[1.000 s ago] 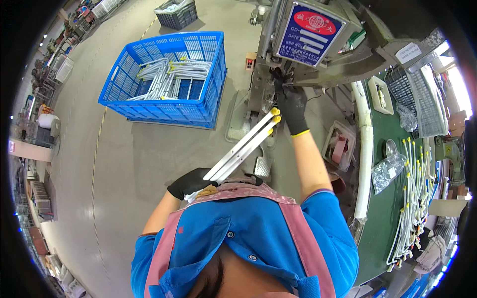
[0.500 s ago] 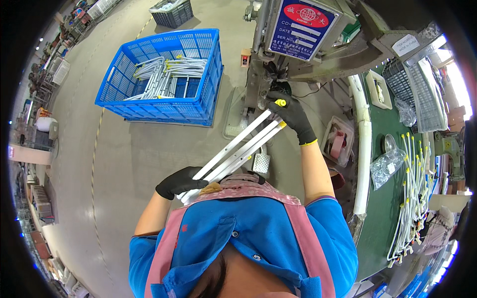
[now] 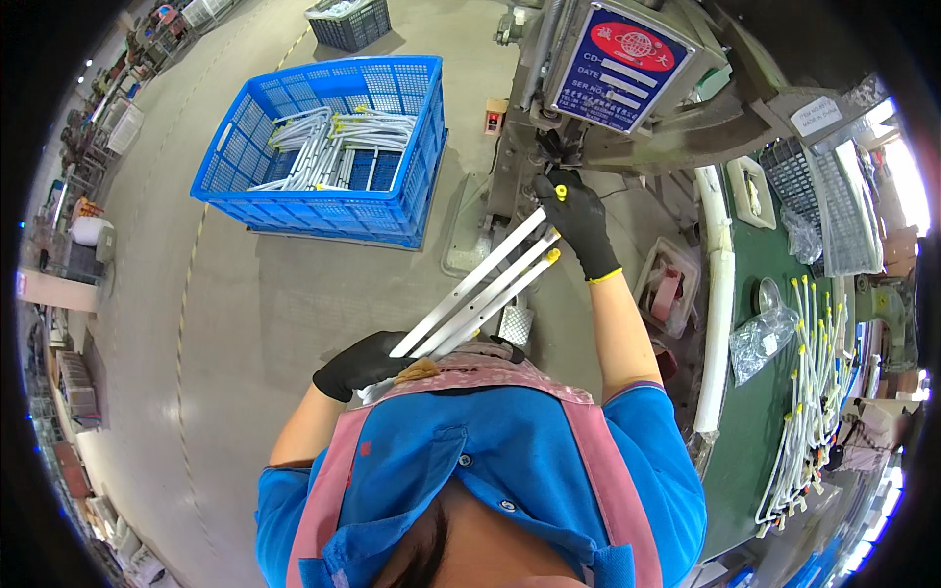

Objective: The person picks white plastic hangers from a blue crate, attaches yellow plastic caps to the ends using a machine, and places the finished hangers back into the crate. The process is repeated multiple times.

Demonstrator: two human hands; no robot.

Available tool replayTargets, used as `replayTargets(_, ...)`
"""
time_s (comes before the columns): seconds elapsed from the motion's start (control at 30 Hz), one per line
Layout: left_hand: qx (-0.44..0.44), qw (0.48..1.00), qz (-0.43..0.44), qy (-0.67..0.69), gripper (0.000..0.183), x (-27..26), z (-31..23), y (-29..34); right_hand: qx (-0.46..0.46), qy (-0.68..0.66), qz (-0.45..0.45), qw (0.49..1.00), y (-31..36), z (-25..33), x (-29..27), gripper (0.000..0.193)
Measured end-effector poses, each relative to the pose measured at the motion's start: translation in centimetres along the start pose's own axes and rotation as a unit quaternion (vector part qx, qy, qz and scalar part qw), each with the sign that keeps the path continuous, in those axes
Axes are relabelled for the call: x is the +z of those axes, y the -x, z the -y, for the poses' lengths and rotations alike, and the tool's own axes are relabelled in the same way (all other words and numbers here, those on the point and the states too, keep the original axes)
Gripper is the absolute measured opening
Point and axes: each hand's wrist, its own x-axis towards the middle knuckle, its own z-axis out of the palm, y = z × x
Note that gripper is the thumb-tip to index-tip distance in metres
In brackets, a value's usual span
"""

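In my closed, black-gloved left hand [image 3: 363,365] are the near ends of several white metal tubes [image 3: 470,297], held against my apron. The tubes slant up to the right, slightly fanned, with small holes along them and yellow tips [image 3: 552,257] at the far ends. My right hand [image 3: 582,227], also gloved in black, is closed around the far end of the uppermost tube. A yellow end piece [image 3: 561,192] pokes out between its fingers. This hand is right at the lower part of a machine [image 3: 549,120]; its fingertips are partly hidden.
A blue crate [image 3: 323,204] of similar white tubes stands on the floor ahead, left. Beyond it is a dark crate [image 3: 350,29]. On my right, a green table [image 3: 737,461] bears more tubes [image 3: 799,421] and a plastic bag [image 3: 763,343]. A metal pedal [image 3: 517,323] lies below the tubes.
My right hand has shifted slightly forward with the uppermost tube's end. The other tubes have spread a little apart from it, while my left hand has barely moved.
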Motion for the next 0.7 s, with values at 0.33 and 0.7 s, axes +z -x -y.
replayTargets(0.33,0.003,0.999,-0.030,0.041,0.042,-0.6,-1.0,0.1,-0.006,-0.223,0.042,0.974,-2.3,0.6,0.8,0.053)
replayTargets(0.7,-0.002,0.999,-0.022,0.047,0.030,-1.8,1.2,-0.4,0.018,-0.118,0.036,0.992,-1.2,0.8,1.6,0.033)
